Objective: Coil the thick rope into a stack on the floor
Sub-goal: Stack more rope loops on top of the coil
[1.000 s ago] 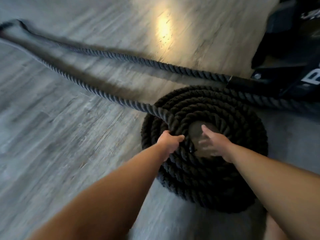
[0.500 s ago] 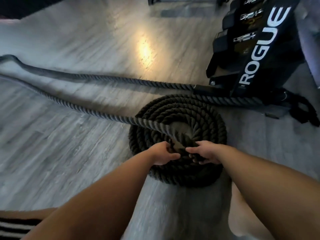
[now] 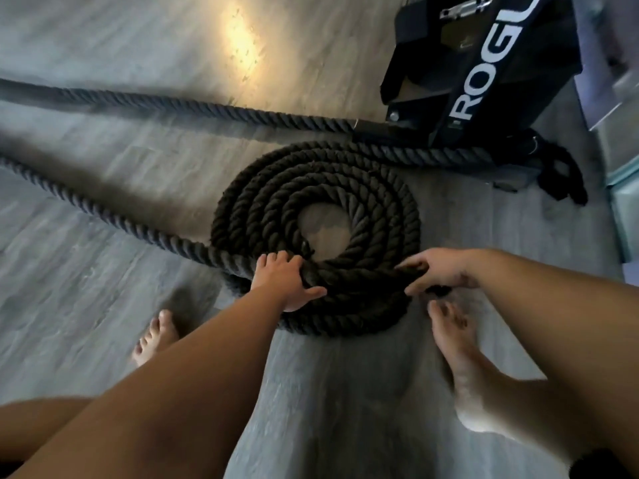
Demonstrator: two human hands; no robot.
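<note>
A thick black rope coil [image 3: 373, 202] lies on the grey wood floor, several rings wide, with bare floor showing in its hole. A loose strand [image 3: 114, 216] runs from the coil's near left side away to the left. A second strand [image 3: 207, 110] lies farther back and reaches the black rack. My left hand [image 3: 281, 280] lies on top of the coil's near left edge, fingers curled over the rope. My right hand [image 3: 437, 271] grips the rope at the coil's near right edge.
A black rack base lettered ROGUE [image 3: 484, 74] stands at the back right, with the rope passing under it and a black strap [image 3: 563, 174] beside it. My bare feet [image 3: 453, 337] stand just in front of the coil. A pale box edge [image 3: 622, 209] is at far right.
Both hands moved from the coil's middle out to its near edge, the right hand going right. The loose strand now lies flat along the coil's near side instead of being lifted over it.
</note>
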